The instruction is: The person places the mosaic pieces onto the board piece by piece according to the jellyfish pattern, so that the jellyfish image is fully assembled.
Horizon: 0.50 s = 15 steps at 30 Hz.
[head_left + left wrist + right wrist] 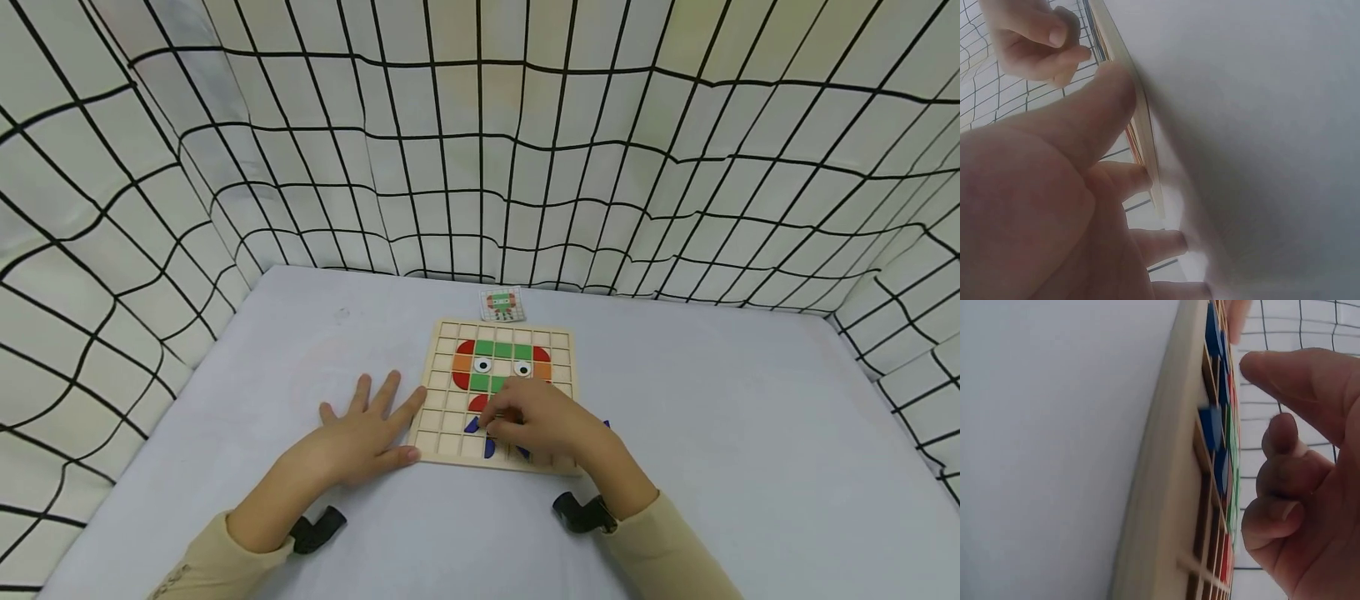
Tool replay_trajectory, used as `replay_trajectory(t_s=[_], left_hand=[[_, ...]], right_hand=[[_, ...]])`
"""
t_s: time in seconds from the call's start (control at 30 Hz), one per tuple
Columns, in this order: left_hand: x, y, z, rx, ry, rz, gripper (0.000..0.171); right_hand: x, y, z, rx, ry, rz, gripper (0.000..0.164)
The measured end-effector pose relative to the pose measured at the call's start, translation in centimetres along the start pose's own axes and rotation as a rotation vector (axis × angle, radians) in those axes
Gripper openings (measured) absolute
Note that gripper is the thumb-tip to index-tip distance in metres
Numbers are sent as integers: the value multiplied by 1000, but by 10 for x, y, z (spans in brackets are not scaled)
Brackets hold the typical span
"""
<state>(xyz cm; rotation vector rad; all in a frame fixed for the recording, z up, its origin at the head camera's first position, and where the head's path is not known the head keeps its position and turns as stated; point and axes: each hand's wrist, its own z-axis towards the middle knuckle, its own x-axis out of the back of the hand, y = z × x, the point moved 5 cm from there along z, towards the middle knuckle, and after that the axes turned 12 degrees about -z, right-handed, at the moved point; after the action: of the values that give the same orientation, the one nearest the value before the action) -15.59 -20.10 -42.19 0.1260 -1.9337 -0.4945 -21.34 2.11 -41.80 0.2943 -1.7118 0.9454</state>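
The left hand (360,437) lies flat with spread fingers at the left edge of a wooden grid board (442,446). Its thumb touches the board's near-left corner. Over the lower part of the board, the right hand (540,417) bends its fingers beside a small blue piece (472,425). In the right wrist view its thumb (1257,365) is apart from the curled fingers, with nothing visible between them. Nearer the front edge lie a blue rounded piece (489,448) and another blue piece (523,452). Red, green, orange and eye pieces (483,365) form a face, partly hidden by the right hand.
Beyond the board is a small picture card (502,305) with a similar pattern. A blue piece (607,423) shows past the right wrist. White cloth (712,400) covers the table, and black netting (480,167) over white sheeting surrounds its back and sides.
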Motion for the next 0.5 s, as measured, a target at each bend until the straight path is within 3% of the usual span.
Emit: replay_trajectory(t_s=[0.5], left_hand=[[0, -1, -1, -8, 1, 1, 82]], right_hand=[[-7, -9, 5, -36, -56, -109, 28]])
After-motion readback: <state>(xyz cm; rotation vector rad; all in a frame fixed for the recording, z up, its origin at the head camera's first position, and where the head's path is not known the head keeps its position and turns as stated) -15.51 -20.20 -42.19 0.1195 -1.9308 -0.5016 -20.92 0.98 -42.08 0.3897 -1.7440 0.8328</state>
